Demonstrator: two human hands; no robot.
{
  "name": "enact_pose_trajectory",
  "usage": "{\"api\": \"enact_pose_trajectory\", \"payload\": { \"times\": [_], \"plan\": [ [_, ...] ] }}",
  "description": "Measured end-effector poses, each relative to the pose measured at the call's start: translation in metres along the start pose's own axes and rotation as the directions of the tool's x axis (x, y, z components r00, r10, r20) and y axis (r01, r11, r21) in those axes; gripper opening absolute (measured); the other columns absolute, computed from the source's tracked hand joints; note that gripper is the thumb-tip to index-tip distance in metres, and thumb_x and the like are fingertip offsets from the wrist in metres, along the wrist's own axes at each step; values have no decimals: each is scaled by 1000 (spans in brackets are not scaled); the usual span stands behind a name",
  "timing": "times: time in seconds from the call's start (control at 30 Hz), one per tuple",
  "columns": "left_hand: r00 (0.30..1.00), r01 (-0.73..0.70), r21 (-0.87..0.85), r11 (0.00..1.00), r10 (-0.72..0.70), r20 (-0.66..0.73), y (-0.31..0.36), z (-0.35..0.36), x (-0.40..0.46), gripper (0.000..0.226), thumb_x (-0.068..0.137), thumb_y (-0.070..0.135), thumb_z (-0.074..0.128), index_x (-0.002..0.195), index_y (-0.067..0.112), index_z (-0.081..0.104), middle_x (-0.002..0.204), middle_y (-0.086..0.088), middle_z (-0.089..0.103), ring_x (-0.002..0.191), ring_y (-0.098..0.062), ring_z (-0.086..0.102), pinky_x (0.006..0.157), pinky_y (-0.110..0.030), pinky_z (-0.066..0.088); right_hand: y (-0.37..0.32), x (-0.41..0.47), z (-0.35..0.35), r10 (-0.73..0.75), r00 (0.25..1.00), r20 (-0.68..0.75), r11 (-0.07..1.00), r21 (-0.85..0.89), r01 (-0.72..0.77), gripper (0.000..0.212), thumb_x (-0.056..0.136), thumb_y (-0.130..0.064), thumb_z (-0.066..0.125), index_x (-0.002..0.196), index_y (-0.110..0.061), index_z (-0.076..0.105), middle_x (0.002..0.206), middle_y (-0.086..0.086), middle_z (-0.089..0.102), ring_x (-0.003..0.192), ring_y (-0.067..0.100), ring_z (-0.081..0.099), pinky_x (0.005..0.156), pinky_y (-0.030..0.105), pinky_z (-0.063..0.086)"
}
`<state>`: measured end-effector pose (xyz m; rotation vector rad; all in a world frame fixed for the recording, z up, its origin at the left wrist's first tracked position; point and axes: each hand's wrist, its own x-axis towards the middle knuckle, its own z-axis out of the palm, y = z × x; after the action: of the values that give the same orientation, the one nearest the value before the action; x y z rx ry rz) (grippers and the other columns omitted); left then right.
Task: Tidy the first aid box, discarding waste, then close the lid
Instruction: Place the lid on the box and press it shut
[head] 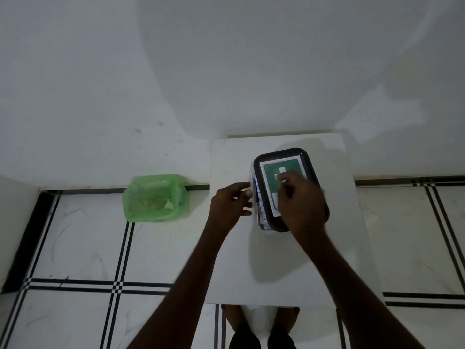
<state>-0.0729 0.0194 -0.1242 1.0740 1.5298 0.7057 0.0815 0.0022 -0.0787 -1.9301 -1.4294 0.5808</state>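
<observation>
The first aid box [259, 197] is a clear plastic tub on a small white table [231, 162]. Its dark-rimmed lid [276, 157], with a green label and white cross, lies on top of the box. My right hand [299, 205] rests flat on the lid, covering its near right part. My left hand [232, 205] is against the box's left side wall, fingers spread along it. Packets show through the clear wall; the rest of the contents is hidden.
A bin lined with a green plastic bag [156, 197] stands on the floor to the left of the table, with some waste inside. A white wall rises behind. White floor tiles with black lines surround the table. My feet [261, 331] are below the table's near edge.
</observation>
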Motion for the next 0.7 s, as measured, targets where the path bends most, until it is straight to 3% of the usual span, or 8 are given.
{"api": "enact_pose_trajectory", "payload": {
  "times": [0.07, 0.1, 0.17, 0.23, 0.3, 0.4, 0.5, 0.7],
  "plan": [
    [999, -23, 26, 999, 24, -23, 3, 2, 0, 33, 94, 24, 65, 126, 16, 68, 100, -10, 77, 85, -24, 76, 71, -39, 64, 15, 8, -21, -15, 986, -165, 993, -120, -5, 25, 90, -10, 59, 114, -5, 65, 109, 17, 71, 97, 32, 69, 78, 31, 51],
    [999, -33, 36, 999, 35, -33, 5, 4, 0, 36, 93, 25, 67, 127, 15, 67, 102, -10, 76, 84, -23, 76, 70, -39, 65, 23, 13, -30, 47, 988, -145, 979, -191, -74, 34, 91, -13, 59, 124, -5, 60, 118, 19, 67, 106, 35, 65, 85, 34, 49],
    [998, -44, 60, 997, 47, -47, 10, 7, -2, 41, 91, 27, 70, 129, 13, 65, 103, -9, 76, 84, -23, 76, 67, -42, 65, 36, 19, -37, 204, 977, 52, 943, -279, -182, 40, 96, -16, 55, 134, -4, 51, 128, 21, 63, 115, 37, 60, 94, 40, 47],
    [997, -55, 82, 995, 60, -57, 15, 8, -4, 40, 89, 26, 72, 127, 12, 66, 98, -5, 75, 82, -23, 75, 66, -43, 64, 42, 17, -32, 175, 969, 175, 951, -286, -120, 31, 97, -16, 53, 126, -4, 57, 117, 20, 69, 104, 37, 66, 85, 38, 51],
    [996, -67, 98, 993, 73, -60, 18, 9, -5, 36, 89, 20, 72, 124, 13, 69, 94, -7, 75, 77, -24, 75, 65, -43, 64, 42, 13, -25, 129, 979, 157, 950, -303, -77, 26, 97, -18, 54, 118, -5, 62, 108, 18, 71, 94, 37, 68, 77, 35, 51],
    [993, -72, 117, 990, 82, -80, 20, 10, -5, 36, 88, 12, 71, 125, 14, 70, 90, -11, 76, 66, -21, 72, 63, -43, 64, 43, 11, -19, 149, 978, 143, 938, -333, -94, 27, 96, -22, 56, 117, -7, 64, 108, 18, 71, 95, 38, 67, 81, 43, 55],
    [993, -74, 135, 988, 86, -83, 22, 10, -3, 39, 87, 11, 72, 125, 16, 70, 88, -13, 77, 67, -25, 74, 62, -44, 64, 47, 14, -26, 210, 963, 167, 954, -251, -165, 37, 93, -25, 62, 128, -12, 63, 115, 16, 70, 103, 35, 66, 90, 45, 53],
    [990, -29, 203, 979, 56, -130, 17, 16, -2, 31, 82, 18, 77, 112, 9, 74, 86, -12, 78, 67, -27, 75, 67, -45, 64, 67, 26, -37, 412, 855, 314, 893, 46, -448, 29, 84, -22, 74, 108, -8, 65, 98, 12, 72, 88, 29, 69, 83, 53, 59]
  ]
}}
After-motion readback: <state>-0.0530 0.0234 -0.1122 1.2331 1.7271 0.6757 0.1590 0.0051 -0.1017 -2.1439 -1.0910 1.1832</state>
